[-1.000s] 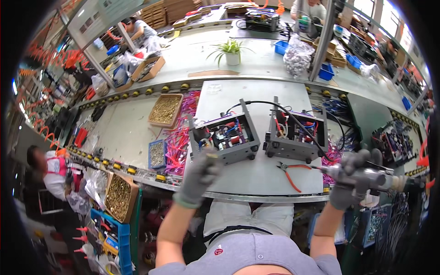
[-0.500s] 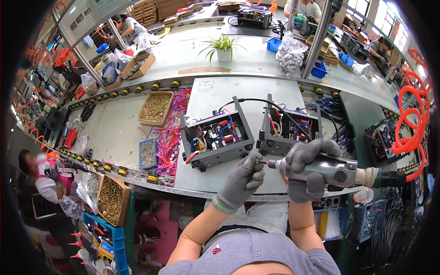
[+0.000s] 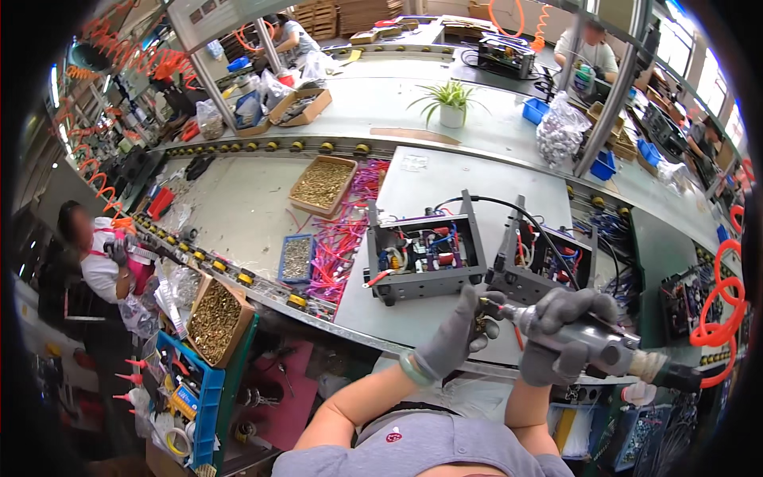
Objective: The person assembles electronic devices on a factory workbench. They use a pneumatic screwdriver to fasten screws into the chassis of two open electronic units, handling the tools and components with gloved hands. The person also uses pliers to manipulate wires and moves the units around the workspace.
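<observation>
My right hand [image 3: 560, 330], in a grey glove, is wrapped round a silver pneumatic screwdriver [image 3: 610, 347] whose bit points left. My left hand [image 3: 451, 343], gloved too, has its fingers curled around a few small brass-coloured screws [image 3: 480, 323]. Its thumb and fingertips are at the tip of the driver, where a screw seems to sit; the fingers hide the exact contact. Just beyond my hands stands an open grey metal chassis [image 3: 433, 288] with wires, red parts and boards inside. A second, similar chassis [image 3: 531, 280] stands to its right, with a black cable arching over it.
Left of the chassis lie a tray of brass screws [image 3: 322, 184], a blue bin of small metal parts [image 3: 296, 258] and pink wires [image 3: 342, 254]. A roller rail edges the bench. An orange coiled hose [image 3: 719, 310] hangs at right. Co-workers sit farther off.
The view has swung left, so the bench sits farther right. My left fingers have loosened, showing screws in them, while the driver now tilts with its tip higher.
</observation>
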Motion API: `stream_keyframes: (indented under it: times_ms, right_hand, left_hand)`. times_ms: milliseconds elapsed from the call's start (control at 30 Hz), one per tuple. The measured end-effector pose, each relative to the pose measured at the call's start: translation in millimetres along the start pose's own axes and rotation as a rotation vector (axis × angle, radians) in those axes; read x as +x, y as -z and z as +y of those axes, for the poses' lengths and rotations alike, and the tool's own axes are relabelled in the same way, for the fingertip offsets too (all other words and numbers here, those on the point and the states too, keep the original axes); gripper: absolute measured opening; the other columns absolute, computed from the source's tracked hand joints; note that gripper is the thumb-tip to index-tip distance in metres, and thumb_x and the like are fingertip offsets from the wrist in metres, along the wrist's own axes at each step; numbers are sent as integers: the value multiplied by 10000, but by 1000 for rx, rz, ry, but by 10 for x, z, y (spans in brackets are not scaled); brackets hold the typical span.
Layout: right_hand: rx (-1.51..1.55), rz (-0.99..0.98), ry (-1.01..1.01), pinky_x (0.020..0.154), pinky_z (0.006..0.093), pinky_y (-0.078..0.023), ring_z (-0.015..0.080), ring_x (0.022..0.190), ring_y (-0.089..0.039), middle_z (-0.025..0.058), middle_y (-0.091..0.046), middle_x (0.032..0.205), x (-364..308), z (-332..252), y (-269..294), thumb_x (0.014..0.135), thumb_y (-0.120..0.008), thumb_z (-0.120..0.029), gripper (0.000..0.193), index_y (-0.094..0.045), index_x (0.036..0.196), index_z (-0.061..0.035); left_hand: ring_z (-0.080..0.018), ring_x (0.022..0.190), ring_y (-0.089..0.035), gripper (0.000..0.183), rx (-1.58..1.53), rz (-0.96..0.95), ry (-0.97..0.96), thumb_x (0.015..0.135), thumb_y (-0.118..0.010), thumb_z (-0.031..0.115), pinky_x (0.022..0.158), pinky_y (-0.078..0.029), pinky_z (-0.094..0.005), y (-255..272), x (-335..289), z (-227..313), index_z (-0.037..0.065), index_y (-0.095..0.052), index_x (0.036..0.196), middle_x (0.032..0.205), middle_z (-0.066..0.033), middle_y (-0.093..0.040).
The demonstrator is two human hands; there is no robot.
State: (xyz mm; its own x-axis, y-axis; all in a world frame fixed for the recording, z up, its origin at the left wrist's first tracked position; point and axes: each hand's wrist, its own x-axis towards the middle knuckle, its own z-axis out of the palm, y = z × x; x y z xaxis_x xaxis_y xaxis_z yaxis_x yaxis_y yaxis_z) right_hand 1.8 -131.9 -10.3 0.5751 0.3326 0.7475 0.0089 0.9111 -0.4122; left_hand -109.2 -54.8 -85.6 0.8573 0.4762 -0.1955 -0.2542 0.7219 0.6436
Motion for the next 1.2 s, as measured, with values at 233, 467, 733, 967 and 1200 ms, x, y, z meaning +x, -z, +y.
stream_keyframes:
  times_ms: [233, 467, 733, 967, 1200]
  right_hand:
    - [-38, 1, 9, 560, 326, -503, 209, 669, -569, 100, -563, 840, 202, -226, 333, 796, -785, -334, 637, -500, 1268, -14]
    - [8, 142, -152, 543, 335, -520, 220, 674, -600, 116, -582, 906, 38, -141, 163, 768, -836, -265, 676, -489, 1294, -21]
    - [31, 99, -178, 643, 364, -526, 196, 721, -627, 96, -596, 957, -60, -77, 261, 753, -856, -282, 731, -487, 1340, -46]
    - [-35, 221, -282, 651, 353, -520, 174, 739, -601, 61, -568, 965, -55, -112, 231, 755, -848, -333, 734, -479, 1335, -76]
    - [12, 235, -312, 678, 348, -518, 170, 754, -606, 60, -571, 974, -45, -35, 205, 769, -835, -314, 695, -486, 1319, -73]
  left_hand:
    - [-82, 614, -529, 283, 968, 279, -554, 947, -588, 275, 537, -431, -255, 627, -49, 1194, 41, -663, 806, 707, 4, -619]
    - [-288, 830, -694, 578, 2174, 498, -82, 784, -655, 635, 741, -529, -421, 664, 266, 1547, 71, -729, 884, 844, -126, -706]
    - [-321, 867, -684, 451, 2108, 480, -33, 747, -747, 489, 795, -523, -420, 789, 422, 1714, 80, -717, 936, 889, -141, -689]
    - [-308, 864, -701, 452, 2281, 574, -107, 802, -714, 413, 732, -559, -436, 742, 409, 1398, 53, -619, 1057, 970, -121, -688]
    - [-327, 820, -708, 463, 2268, 626, 111, 776, -718, 433, 719, -554, -445, 612, 402, 1530, 57, -613, 1026, 860, -148, -707]
